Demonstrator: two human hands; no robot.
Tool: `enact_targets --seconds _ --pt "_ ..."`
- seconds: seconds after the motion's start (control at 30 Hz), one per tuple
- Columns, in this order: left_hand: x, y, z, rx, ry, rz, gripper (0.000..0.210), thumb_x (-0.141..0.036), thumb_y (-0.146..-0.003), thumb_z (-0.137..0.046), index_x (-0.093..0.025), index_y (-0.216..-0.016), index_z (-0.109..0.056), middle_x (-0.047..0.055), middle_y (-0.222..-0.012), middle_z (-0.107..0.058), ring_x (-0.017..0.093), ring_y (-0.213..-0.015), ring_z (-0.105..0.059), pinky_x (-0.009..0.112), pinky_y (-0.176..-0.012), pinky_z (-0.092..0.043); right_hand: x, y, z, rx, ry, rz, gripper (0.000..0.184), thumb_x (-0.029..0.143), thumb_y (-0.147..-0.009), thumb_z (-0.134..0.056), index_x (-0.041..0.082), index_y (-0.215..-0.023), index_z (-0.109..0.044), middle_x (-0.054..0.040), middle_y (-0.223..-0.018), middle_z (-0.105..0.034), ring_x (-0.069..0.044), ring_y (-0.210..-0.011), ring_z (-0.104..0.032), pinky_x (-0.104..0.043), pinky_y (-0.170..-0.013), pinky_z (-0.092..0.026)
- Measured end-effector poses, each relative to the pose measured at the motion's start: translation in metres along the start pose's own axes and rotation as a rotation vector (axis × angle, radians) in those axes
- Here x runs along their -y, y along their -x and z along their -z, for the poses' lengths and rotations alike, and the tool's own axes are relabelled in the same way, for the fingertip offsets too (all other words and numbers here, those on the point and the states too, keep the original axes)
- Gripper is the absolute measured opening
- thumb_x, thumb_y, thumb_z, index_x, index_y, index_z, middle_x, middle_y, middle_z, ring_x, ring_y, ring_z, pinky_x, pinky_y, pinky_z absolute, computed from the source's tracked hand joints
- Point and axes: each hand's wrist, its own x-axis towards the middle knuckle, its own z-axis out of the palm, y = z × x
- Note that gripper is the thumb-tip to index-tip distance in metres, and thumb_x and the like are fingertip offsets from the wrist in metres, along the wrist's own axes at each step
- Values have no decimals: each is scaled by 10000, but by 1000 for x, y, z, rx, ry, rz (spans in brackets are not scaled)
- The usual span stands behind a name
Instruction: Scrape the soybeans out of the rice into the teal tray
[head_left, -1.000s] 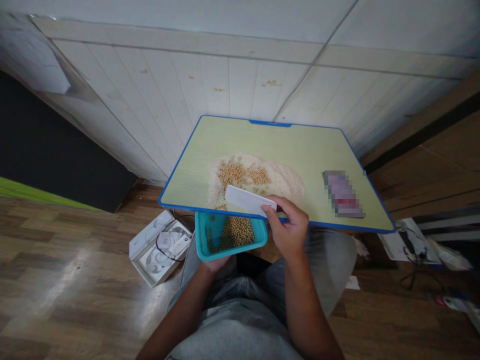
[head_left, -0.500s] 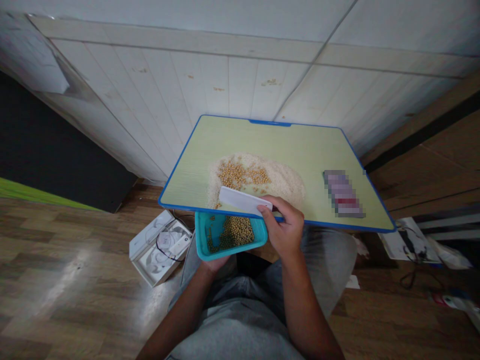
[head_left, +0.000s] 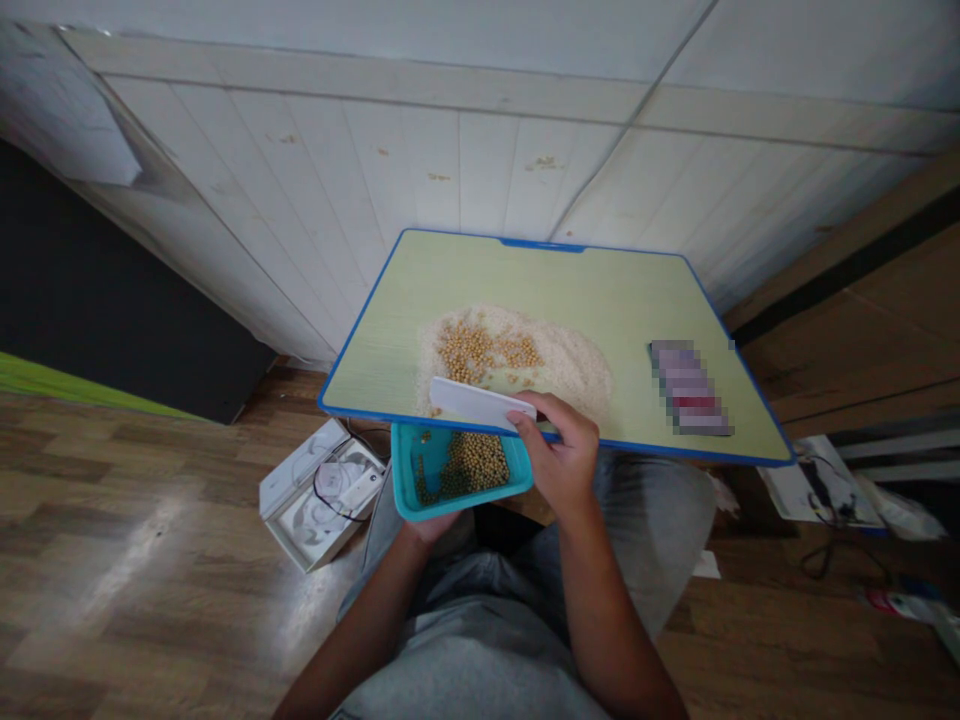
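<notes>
White strip point(head_left: 480, 401) just beyond teal tub point(head_left: 401, 472), long axis roughly left-right. Right hand point(head_left: 562, 445), nearer, pinches strip's right end. Left hand point(head_left: 433, 526) under tub, fingers hidden, can't tell grip. Yellow beans point(head_left: 463, 350) farther beyond tub.

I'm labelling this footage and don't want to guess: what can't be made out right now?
Head view: left hand, fingers hidden beneath the turquoise plastic tub.
Head view: flat white rectangular strip, one end covered by the right hand.
Head view: pinkish rectangular object, details lost to pixelation.
Head view: thin white sheet, cut off by the left picture edge.
</notes>
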Motion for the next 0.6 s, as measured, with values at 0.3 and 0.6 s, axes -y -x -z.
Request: enact_targets --seconds 0.3,0.6 --pt "1 -1 8 -80 56 -20 712 -682 -1106 -356 -232 -1503 -740 108 -1592 -744 406 -1676 -473 740 -1400 -213 -1 1 -1 25 -39 21 139 214 -1024 -731 247 -1032 -865 -39 -947 -884 -179 -817 -810 -300 -776 -662" --pt "2 -5 17 -84 41 -11 674 -651 -1108 -375 -241 -1545 -682 120 -1608 -731 350 -1616 -563 649 -1414 -286 0 2 -1 83 -50 14 145 270 -1034 -727 260 -1017 -871 -48 -950 -888 -196 -852 -822 -331 -800 -675"
